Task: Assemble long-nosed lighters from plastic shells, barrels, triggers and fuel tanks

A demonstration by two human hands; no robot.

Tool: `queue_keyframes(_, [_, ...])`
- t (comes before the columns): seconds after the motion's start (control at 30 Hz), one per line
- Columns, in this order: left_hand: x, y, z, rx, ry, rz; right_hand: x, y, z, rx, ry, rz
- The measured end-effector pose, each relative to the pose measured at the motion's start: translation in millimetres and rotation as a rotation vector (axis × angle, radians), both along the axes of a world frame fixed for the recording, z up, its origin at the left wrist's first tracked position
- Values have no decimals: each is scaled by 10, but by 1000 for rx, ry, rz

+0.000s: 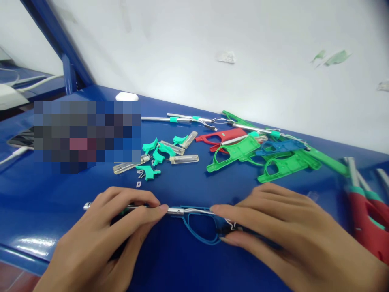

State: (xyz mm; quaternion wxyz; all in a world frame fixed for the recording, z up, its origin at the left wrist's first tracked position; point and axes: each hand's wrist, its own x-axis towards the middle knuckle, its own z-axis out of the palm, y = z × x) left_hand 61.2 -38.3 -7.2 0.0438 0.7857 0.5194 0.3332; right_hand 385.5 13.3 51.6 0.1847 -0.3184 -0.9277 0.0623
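Left hand (121, 223), back up, pinches the silver metal tube (176, 211) along the blue plastic looped shell (209, 242) between both hands, right hand (273, 225) thumb-and-finger on the shell's right end beside white wires (197, 210), teal plastic pieces (150, 173), clear plastic cylinders (185, 159) and green plastic frames (243, 150) beyond.

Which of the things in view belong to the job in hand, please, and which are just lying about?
Belonging, it seems:
held blue frame
metal tube
white wires
probably the loose teal pieces, clear tanks and green frames

Apparently just lying about:
white oval case
white cable
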Motion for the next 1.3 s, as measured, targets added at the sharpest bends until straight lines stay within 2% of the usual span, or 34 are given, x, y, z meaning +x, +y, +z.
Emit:
queue_keyframes(0.17, [1,-6,18,-14,-6,1,160,-100,-73,-3,20,-193])
queue_keyframes(0.27, [10,16,2,5,-22,0,218,-118,-87,-76,22,-279])
queue_keyframes(0.5, [26,34,-17,-4,-58,12,202,-22,-9,-193,14,-66])
queue_keyframes(0.8, [38,36,12,28,-58,4,89,-18,-67,-136,66,-85])
queue_keyframes(1.1, [36,49,-5,10,-70,19,103,-32,-113,-108,59,-96])
queue_keyframes(1.3, [11,3,-12,-12,-69,19,98,-35,-98,-179,58,-85])
